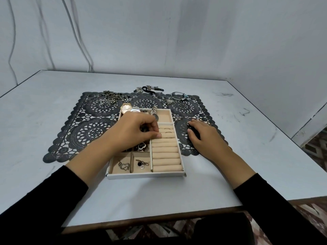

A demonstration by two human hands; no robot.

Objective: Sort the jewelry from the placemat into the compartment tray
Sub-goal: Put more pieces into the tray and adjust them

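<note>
- Pale grey rectangular table (53, 121) carries everything; dark sleeves reach in from the near edge
- Black lace-pattern placemat (88, 131) lies across the middle of it, partly under the tray
- Cream-lined compartment tray with a white rim (146, 175) sits on the mat's near side, its front on bare table
- Left hand (138, 131) hangs over the tray's centre, hiding the middle compartments; fingers curled, thumb and fingertips pressed together at the left end of the ring rolls; whether they pinch anything, I cannot tell
- Right hand (201, 137) rests on the mat just right of the tray, fingers loosely bent, holding nothing
- Padded cream ring rolls (166, 156) fill the tray's right side; two thin rings (167, 128) sit in the far slots
- Three metal watches (126, 107) lie in the far compartment
- Unsorted heap of rings and chains (106, 99) stays on the mat's far left; a silver bangle (178, 96) far right; black cord bracelets (152, 89) on bare table beyond
- Dark flower-shaped piece (141, 146) shows below the left wrist
- Double-heart pendant (124, 166) lies in the near-left compartment; small charms (142, 164) beside it
</note>
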